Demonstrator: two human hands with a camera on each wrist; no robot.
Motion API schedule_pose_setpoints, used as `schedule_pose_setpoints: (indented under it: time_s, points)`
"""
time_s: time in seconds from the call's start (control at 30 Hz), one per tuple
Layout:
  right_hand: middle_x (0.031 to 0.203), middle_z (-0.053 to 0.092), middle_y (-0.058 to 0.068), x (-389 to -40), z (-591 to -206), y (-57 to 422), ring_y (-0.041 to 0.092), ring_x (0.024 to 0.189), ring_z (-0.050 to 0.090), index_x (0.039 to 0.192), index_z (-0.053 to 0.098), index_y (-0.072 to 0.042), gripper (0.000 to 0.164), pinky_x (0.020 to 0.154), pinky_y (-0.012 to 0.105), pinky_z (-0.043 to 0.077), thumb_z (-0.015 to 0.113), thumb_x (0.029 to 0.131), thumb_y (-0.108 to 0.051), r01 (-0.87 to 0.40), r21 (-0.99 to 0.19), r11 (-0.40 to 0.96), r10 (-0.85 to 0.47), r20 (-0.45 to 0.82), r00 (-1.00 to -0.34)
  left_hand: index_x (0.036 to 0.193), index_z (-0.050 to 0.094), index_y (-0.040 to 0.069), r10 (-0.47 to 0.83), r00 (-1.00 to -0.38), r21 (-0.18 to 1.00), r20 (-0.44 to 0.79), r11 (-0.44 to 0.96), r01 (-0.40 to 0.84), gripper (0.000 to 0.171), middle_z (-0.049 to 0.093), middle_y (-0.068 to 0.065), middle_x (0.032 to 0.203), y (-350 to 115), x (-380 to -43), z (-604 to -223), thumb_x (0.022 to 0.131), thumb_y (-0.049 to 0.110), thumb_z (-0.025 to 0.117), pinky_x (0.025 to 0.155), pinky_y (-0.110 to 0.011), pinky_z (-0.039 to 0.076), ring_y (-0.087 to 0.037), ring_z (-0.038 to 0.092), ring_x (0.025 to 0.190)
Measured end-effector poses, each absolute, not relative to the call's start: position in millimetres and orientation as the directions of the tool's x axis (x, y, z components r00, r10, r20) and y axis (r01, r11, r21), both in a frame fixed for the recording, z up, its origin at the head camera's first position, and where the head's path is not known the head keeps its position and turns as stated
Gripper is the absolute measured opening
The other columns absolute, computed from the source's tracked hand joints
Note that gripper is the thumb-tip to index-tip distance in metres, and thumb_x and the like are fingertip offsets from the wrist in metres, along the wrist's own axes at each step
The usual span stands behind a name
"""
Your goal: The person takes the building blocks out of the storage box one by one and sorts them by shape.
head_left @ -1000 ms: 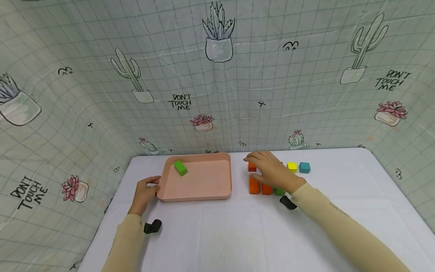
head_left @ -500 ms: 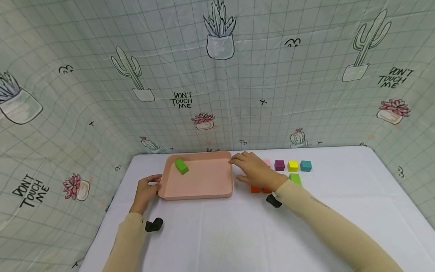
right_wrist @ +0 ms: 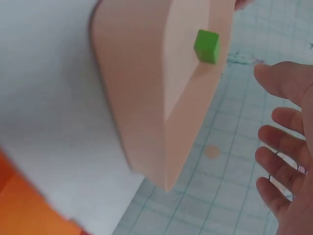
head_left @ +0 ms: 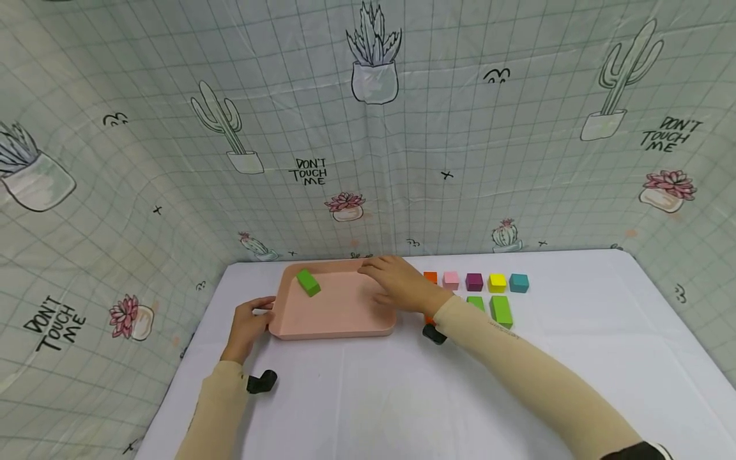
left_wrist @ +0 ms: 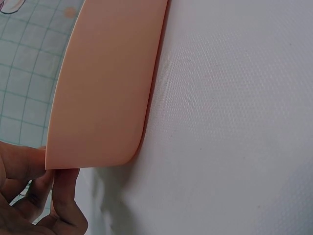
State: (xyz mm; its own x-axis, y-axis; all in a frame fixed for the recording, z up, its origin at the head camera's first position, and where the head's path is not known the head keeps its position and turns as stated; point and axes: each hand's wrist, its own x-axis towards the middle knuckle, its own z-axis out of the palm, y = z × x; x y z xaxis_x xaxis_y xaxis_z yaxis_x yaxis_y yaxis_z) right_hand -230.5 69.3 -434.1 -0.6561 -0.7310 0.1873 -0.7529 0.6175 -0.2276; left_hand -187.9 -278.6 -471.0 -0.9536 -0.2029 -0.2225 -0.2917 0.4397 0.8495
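A shallow pink tray [head_left: 339, 333] lies on the white table, with a green block [head_left: 308, 282] in its far left corner. My left hand [head_left: 247, 326] holds the tray's left edge; in the left wrist view its curled fingers [left_wrist: 66, 196] are right at the corner. Above the tray's right part hovers my right hand [head_left: 399, 284]. In the right wrist view its fingers [right_wrist: 283, 164] are spread, loosely bent, with nothing between them and the thumb.
Right of the tray stands a back row of small cubes: orange [head_left: 430, 277], pink [head_left: 451, 280], purple [head_left: 474, 282], yellow [head_left: 497, 283] and teal [head_left: 519, 283]. Green blocks [head_left: 501, 311] stand in front, and the right forearm [head_left: 494, 342] partly covers orange ones. A patterned cloth [head_left: 402, 160] hangs behind.
My right hand has moved left from over the blocks to above the tray's right part, uncovering more cubes. My left hand stays at the tray's left edge.
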Motion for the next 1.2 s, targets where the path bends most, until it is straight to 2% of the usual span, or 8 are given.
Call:
schedule_pose_setpoints:
  time_s: [0.33, 0.53, 0.8, 0.97, 1.2]
  points:
    - [0.147, 0.059, 0.012, -244.2, -432.6, 37.4, 0.032, 0.138, 0.052, 0.145, 0.058, -0.003, 0.059, 0.116, 0.048, 0.043, 0.082, 0.094, -0.021, -0.776, -0.189, 0.601, -0.757, 0.177, -0.629, 0.139, 0.059, -0.014, -0.202, -0.954, 0.851, -0.219, 0.439, -0.289, 0.044, 0.06, -0.033, 0.13, -276.2, -184.8, -468.7, 0.096, -0.008, 0.054, 0.066, -0.019, 0.051, -0.021, 0.063, 0.09]
    - [0.153, 0.055, 0.007, -252.9, -433.0, 18.0, 0.028, 0.142, 0.049, 0.151, 0.055, -0.008, 0.061, 0.12, 0.043, 0.04, 0.078, 0.097, -0.027, -0.762, -0.15, 0.63, -0.755, 0.11, -0.646, 0.139, 0.06, -0.013, -0.209, -0.955, 0.846, -0.21, 0.45, -0.285, 0.044, 0.06, -0.033, 0.131, -276.1, -184.0, -470.4, 0.096, -0.007, 0.054, 0.065, -0.019, 0.05, -0.021, 0.062, 0.09]
    - [0.158, 0.05, 0.008, -265.8, -432.3, 1.6, 0.029, 0.149, 0.042, 0.155, 0.051, -0.009, 0.06, 0.127, 0.045, 0.028, 0.073, 0.101, -0.024, -0.76, -0.204, 0.617, -0.767, 0.058, -0.639, 0.138, 0.061, -0.013, -0.217, -0.954, 0.845, -0.208, 0.452, -0.287, 0.043, 0.062, -0.031, 0.128, -277.9, -185.5, -472.0, 0.096, -0.007, 0.055, 0.065, -0.019, 0.051, -0.015, 0.06, 0.085]
    - [0.162, 0.045, 0.007, -272.3, -434.1, -9.7, 0.029, 0.152, 0.038, 0.159, 0.047, -0.012, 0.061, 0.127, 0.044, 0.027, 0.069, 0.104, -0.027, -0.76, -0.192, 0.621, -0.775, -0.01, -0.632, 0.137, 0.062, -0.013, -0.217, -0.954, 0.843, -0.205, 0.456, -0.284, 0.043, 0.062, -0.032, 0.127, -278.3, -184.9, -470.2, 0.095, -0.008, 0.055, 0.065, -0.019, 0.05, -0.017, 0.061, 0.086]
    - [0.162, 0.046, 0.008, -277.2, -440.1, -21.2, 0.031, 0.152, 0.038, 0.161, 0.044, -0.015, 0.064, 0.127, 0.048, 0.028, 0.07, 0.103, -0.023, -0.776, -0.232, 0.587, -0.8, -0.017, -0.6, 0.137, 0.062, -0.013, -0.217, -0.955, 0.849, -0.201, 0.447, -0.28, 0.043, 0.062, -0.031, 0.126, -277.7, -185.4, -472.0, 0.094, -0.009, 0.055, 0.064, -0.02, 0.05, -0.016, 0.06, 0.083]
